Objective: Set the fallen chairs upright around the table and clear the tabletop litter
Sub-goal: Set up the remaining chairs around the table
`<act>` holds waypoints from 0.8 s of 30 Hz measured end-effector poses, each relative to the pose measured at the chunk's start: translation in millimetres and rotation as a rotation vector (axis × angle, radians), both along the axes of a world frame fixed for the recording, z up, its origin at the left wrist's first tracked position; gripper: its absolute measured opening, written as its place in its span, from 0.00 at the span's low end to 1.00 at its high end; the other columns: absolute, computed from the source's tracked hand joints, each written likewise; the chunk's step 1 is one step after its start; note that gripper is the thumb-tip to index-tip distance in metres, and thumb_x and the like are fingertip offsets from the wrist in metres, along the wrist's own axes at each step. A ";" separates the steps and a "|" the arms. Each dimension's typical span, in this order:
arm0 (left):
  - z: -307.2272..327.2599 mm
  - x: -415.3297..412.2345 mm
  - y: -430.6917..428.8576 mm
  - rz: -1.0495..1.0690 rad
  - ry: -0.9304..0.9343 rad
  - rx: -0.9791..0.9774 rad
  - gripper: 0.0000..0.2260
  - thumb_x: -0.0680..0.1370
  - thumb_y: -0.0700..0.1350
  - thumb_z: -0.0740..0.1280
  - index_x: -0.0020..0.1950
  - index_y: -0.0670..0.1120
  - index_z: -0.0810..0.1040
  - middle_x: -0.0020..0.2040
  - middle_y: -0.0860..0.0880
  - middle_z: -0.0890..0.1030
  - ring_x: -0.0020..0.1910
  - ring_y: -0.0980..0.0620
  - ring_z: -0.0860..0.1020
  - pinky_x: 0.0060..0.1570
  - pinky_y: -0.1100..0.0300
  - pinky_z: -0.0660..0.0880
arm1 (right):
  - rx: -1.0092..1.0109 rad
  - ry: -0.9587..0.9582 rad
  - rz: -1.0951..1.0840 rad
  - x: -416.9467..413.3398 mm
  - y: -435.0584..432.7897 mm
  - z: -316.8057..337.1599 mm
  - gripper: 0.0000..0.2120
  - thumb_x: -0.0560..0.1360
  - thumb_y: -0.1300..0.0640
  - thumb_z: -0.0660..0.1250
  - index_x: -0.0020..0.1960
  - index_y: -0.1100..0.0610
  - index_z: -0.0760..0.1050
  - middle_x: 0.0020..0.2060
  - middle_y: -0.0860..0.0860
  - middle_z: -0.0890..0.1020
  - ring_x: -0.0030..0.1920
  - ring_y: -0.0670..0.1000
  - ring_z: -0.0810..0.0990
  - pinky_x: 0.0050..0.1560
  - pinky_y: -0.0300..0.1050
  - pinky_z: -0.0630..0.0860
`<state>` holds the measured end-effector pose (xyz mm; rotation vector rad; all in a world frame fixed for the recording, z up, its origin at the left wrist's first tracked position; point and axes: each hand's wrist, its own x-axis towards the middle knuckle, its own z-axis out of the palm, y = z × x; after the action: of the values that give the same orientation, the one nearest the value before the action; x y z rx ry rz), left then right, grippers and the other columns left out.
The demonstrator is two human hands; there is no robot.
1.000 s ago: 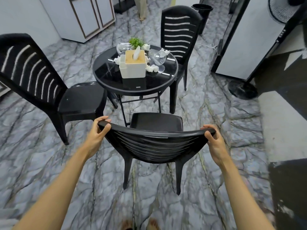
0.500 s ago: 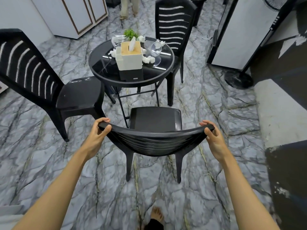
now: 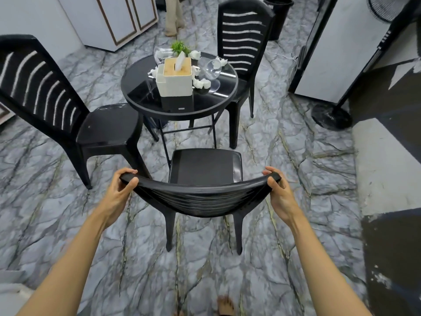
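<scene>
A black plastic chair (image 3: 205,169) stands upright right in front of me, its seat facing the round black table (image 3: 141,96). My left hand (image 3: 119,192) grips the left end of its backrest top and my right hand (image 3: 279,193) grips the right end. Two more black chairs stand upright: one at the left (image 3: 68,115) and one behind the table (image 3: 243,42). On the tabletop lie crumpled white tissues (image 3: 201,83), a tipped clear glass (image 3: 210,70), another clear glass (image 3: 161,52), a cream tissue box (image 3: 175,80) and a small green plant (image 3: 180,46).
A black bin (image 3: 279,14) stands at the back right beside a white cabinet (image 3: 330,53). A standing fan's round base (image 3: 331,116) sits on the marble floor at the right. White cupboards (image 3: 118,17) fill the back left. A person's legs (image 3: 173,17) stand behind the table.
The chair in my hands has moved a little toward the table, and I have stepped forward with it. Both hands keep their grip on the backrest.
</scene>
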<state>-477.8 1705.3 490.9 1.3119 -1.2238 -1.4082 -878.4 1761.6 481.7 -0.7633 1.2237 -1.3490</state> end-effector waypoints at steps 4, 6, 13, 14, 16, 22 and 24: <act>1.8 -23.0 2.3 0.072 0.016 -0.006 0.06 0.73 0.48 0.64 0.49 0.55 0.73 0.51 0.50 0.71 0.45 0.55 0.70 0.48 0.62 0.68 | 0.002 0.001 0.054 -23.8 -12.5 2.7 0.37 0.50 0.37 0.80 0.54 0.51 0.75 0.51 0.48 0.78 0.52 0.46 0.76 0.55 0.36 0.73; 2.0 -33.4 3.8 0.089 0.019 -0.020 0.08 0.71 0.49 0.64 0.49 0.54 0.72 0.49 0.51 0.71 0.44 0.56 0.69 0.46 0.63 0.68 | 0.001 0.003 0.068 -34.9 -19.1 3.2 0.38 0.50 0.36 0.80 0.54 0.51 0.75 0.51 0.48 0.78 0.53 0.45 0.76 0.56 0.36 0.73; -1.1 -70.3 10.0 0.162 0.050 -0.029 0.10 0.70 0.49 0.64 0.51 0.53 0.71 0.47 0.52 0.71 0.43 0.57 0.70 0.45 0.65 0.69 | -0.014 -0.025 0.078 -66.7 -40.1 2.2 0.38 0.49 0.36 0.80 0.53 0.51 0.76 0.55 0.46 0.78 0.55 0.40 0.77 0.57 0.34 0.73; -1.4 -75.9 10.6 0.172 0.054 -0.032 0.11 0.70 0.49 0.64 0.51 0.53 0.71 0.48 0.52 0.71 0.44 0.58 0.71 0.46 0.66 0.70 | -0.016 -0.035 0.076 -72.0 -43.9 2.9 0.37 0.49 0.37 0.80 0.53 0.51 0.76 0.55 0.46 0.78 0.56 0.41 0.77 0.58 0.34 0.73; 0.2 -85.4 11.3 0.187 0.062 -0.028 0.12 0.70 0.50 0.65 0.52 0.53 0.71 0.50 0.53 0.71 0.45 0.58 0.71 0.47 0.66 0.70 | -0.017 -0.043 0.083 -82.4 -51.1 6.4 0.37 0.49 0.38 0.81 0.54 0.51 0.76 0.56 0.46 0.79 0.59 0.42 0.76 0.61 0.37 0.71; 3.0 -91.7 10.0 0.160 0.041 -0.004 0.09 0.73 0.48 0.64 0.52 0.55 0.72 0.47 0.54 0.72 0.43 0.59 0.72 0.46 0.66 0.70 | 0.006 0.008 0.196 -95.3 -53.6 12.3 0.33 0.51 0.38 0.80 0.50 0.53 0.75 0.54 0.47 0.79 0.50 0.43 0.77 0.50 0.33 0.73; 4.2 -89.5 10.5 0.141 0.022 0.001 0.07 0.76 0.44 0.62 0.52 0.55 0.73 0.48 0.53 0.73 0.45 0.58 0.72 0.47 0.65 0.70 | 0.015 0.029 0.234 -97.8 -53.2 13.9 0.33 0.51 0.38 0.80 0.49 0.52 0.75 0.54 0.48 0.78 0.51 0.45 0.76 0.52 0.36 0.71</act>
<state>-567.3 1715.8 495.1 1.3525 -1.0944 -1.3195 -976.2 1708.4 495.6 -0.8889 1.1279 -1.1391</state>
